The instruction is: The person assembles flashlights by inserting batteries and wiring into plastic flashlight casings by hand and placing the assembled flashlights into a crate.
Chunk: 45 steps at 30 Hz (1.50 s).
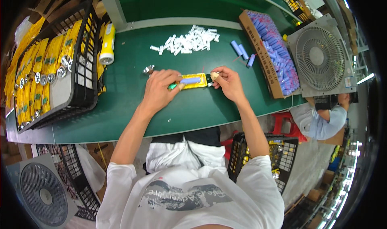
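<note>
Blue cell [190,80] seated in yellow case [193,81], left hand [160,88] pinching both, right hand [227,80] fingers closed on small cap [214,75]; closing apparently left.

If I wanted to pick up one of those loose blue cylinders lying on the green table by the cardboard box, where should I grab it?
Probably across the middle of a loose blue cylinder, pinching its long sides from above. It lies flat on the green table with bare surface on both sides, and its round ends offer little to hold. The cardboard box blocks an approach from the right.
</note>
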{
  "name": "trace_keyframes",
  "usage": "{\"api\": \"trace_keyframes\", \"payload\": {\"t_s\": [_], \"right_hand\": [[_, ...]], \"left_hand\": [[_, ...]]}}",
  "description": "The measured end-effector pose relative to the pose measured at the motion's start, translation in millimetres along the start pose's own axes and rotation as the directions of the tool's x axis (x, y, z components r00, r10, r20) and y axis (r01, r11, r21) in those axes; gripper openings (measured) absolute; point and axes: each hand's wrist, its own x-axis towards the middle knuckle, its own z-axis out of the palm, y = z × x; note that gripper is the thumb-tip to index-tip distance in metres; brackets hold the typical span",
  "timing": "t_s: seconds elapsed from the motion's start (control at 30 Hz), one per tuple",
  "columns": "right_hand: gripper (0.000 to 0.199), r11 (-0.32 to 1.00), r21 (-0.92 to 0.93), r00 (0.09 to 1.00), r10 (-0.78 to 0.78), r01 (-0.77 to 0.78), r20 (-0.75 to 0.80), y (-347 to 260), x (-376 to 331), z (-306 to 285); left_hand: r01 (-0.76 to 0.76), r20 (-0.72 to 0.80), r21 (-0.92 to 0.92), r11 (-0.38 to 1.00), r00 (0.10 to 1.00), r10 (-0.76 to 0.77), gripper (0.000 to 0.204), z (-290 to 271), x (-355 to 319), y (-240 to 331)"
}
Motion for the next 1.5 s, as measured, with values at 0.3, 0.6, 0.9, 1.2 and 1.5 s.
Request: {"api": "trace_keyframes", "payload": {"t_s": [0.3, 0.6, 0.9, 1.2, 1.5], "right_hand": [[0.022, 0.764, -0.617, 0.98, -0.184, 0.188, 0.07, -35, -25, -7], [0.024, 0.701, -0.686, 0.981, -0.128, 0.192, 0.144, -22, -33, -13], [0.016, 0.541, -0.61, 0.812, -0.453, 0.578, 0.368, -7, -22, -13], [0.015, 0.926, -0.248, 0.949, -0.236, 0.285, 0.209, -24, -43, 14], [0.022, 0.719, -0.389, 0.817, -0.511, 0.577, 0.267, -35, -52, 27]], "left_hand": [[0.009, 0.016, 0.04, 0.999, 1.0, -0.009, 0.018, -1, -5, -3], [0.044, 0.065, 0.028, 0.999, 0.997, -0.045, 0.018, -2, -2, 2], [-0.027, 0.002, 0.068, 0.997, 1.0, 0.027, 0.023, -7, -2, 1], [-0.492, -0.027, 0.347, 0.799, 0.846, 0.532, 0.028, 16, -14, 42], [-0.273, -0.147, -0.092, 0.958, 0.955, 0.258, 0.02, 17, -9, 34]]}}
